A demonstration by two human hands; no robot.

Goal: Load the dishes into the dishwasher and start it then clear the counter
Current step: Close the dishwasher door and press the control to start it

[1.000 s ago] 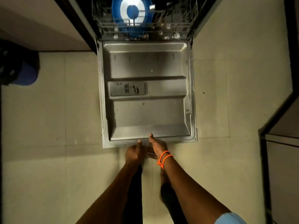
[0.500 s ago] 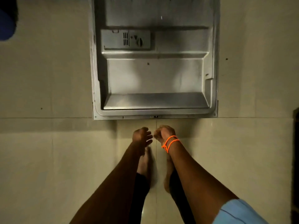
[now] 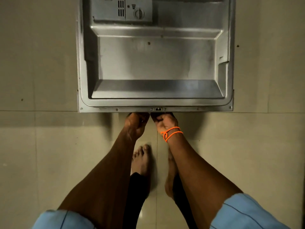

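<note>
Gripping under front lip of lowered dishwasher door (image 3: 155, 63): left hand (image 3: 136, 123) and right hand (image 3: 165, 122) side by side at centre latch, fingers curled beneath the edge, likely for an even lift shut.

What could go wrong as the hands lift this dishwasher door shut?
1. Both hands, left hand and right hand, reach under the front edge of the dishwasher door near the latch; fingers could get pinched at closing.
2. Bare feet stand just below that edge; a slipped door could strike them.
</note>
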